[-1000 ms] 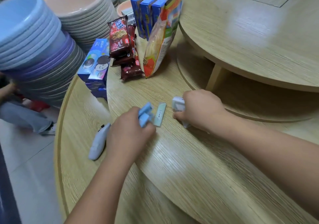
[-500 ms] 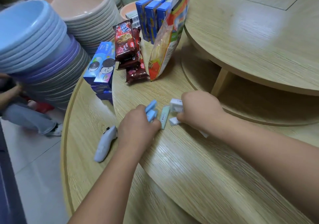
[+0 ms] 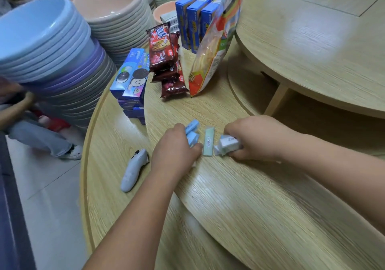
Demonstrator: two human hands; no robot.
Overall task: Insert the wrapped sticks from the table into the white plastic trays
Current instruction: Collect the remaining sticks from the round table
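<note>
green wrapped stick [image 3: 209, 142]: lies flat on the worktop [image 3: 239, 203] between the two hands, long axis running away from the person, far end tipped slightly right.
blue wrapped sticks [image 3: 192, 131]: two pale blue ends jut from the left hand, pointing away and to the right.
left hand [image 3: 177, 148]: fingers curled round the blue wrapped sticks, just beside the green one.
right hand [image 3: 258, 137]: fingers curled round a white plastic tray [image 3: 228, 144]; its end pokes out toward the green stick, the rest is hidden.
writing: a barcode label on the green stick and a small label on the tray, both too blurred to read.
packets: blue biscuit boxes [image 3: 133, 78] with a sandwich-cookie picture, red cookie packs [image 3: 163, 47], an orange snack bag [image 3: 214, 47].
surface: light wood grain, round, stepped, with a higher round tier [image 3: 312, 51] at right; a white controller [image 3: 134, 169] lies on the lower step.
room: stacked blue bowls [image 3: 41, 38] and beige bowls [image 3: 116, 15], pale tiled floor [image 3: 52, 207].
</note>
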